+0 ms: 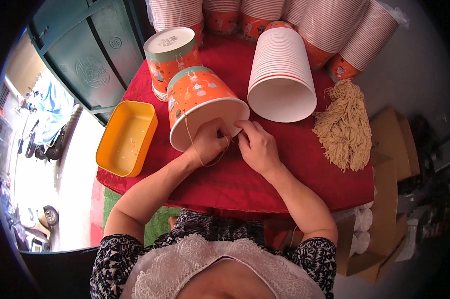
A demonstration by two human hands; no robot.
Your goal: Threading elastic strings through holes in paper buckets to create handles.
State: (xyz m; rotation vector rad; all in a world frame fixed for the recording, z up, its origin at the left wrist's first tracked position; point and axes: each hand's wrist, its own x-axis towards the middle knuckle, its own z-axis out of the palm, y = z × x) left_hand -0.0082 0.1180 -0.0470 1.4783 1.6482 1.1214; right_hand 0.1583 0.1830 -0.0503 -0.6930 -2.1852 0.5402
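An orange printed paper bucket lies tilted on its side, its white mouth toward me. A thin tan cord hangs in a loop from the left part of its rim. My left hand is at the mouth, its fingers closed on the cord, the fingertips partly hidden. My right hand is closed in a pinch at the right side of the bucket's rim; whether cord is between those fingers cannot be made out.
A yellow plastic tub stands left on the red tablecloth. Behind are upturned orange buckets and a nested white bucket stack. Wrapped stacks line the back. A tan cord bundle lies right, near cardboard boxes.
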